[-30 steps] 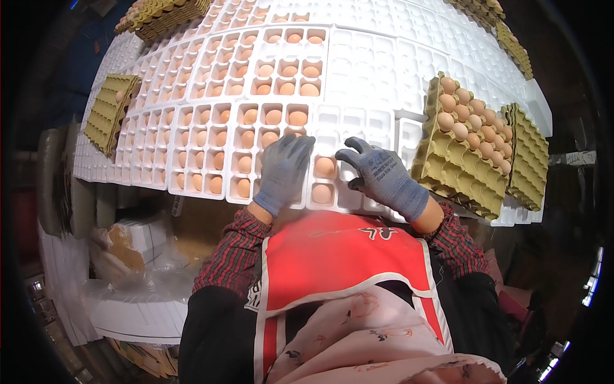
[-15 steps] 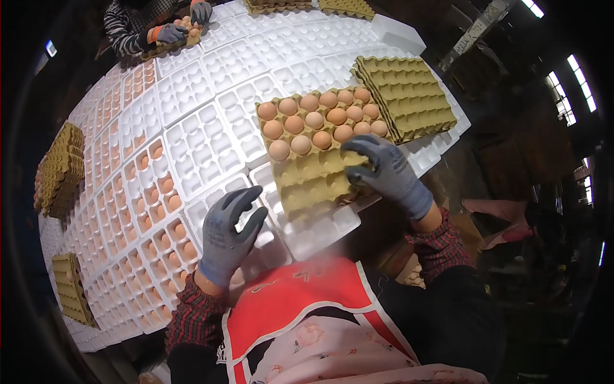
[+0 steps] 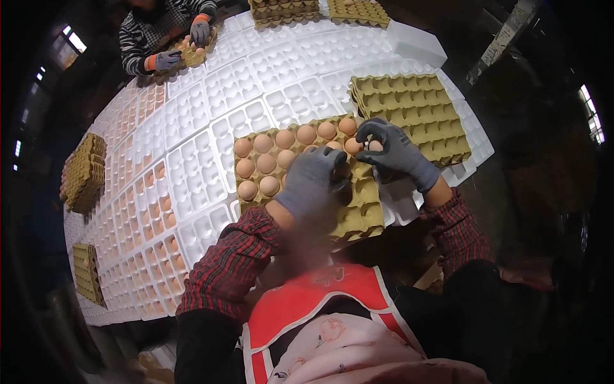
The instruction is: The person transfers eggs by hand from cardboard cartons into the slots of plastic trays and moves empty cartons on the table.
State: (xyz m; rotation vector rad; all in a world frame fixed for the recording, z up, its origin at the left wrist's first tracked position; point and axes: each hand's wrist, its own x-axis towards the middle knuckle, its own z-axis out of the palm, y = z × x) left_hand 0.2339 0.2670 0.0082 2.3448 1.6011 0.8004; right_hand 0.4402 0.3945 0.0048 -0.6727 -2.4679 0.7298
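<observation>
A brown pulp egg tray lies before me, its far rows filled with brown eggs and its near cups bare. Over its middle, my left hand, in a grey-blue glove, bends its fingers down among the eggs. They close around an egg, mostly hidden by the glove. At the tray's right edge my right hand, gloved alike, pinches an egg between thumb and fingers. The left hand and forearm cover part of the tray's near side.
White foam trays spread across the table, several at the left holding eggs. Stacked pulp trays stand at the right; more stacks line the left and far edges. A co-worker's gloved hands handle eggs at the far left.
My left hand has moved right, from the foam trays onto the egg tray. My right hand went from the tray's near cups to the egg row and now grips an egg. The view has shifted.
</observation>
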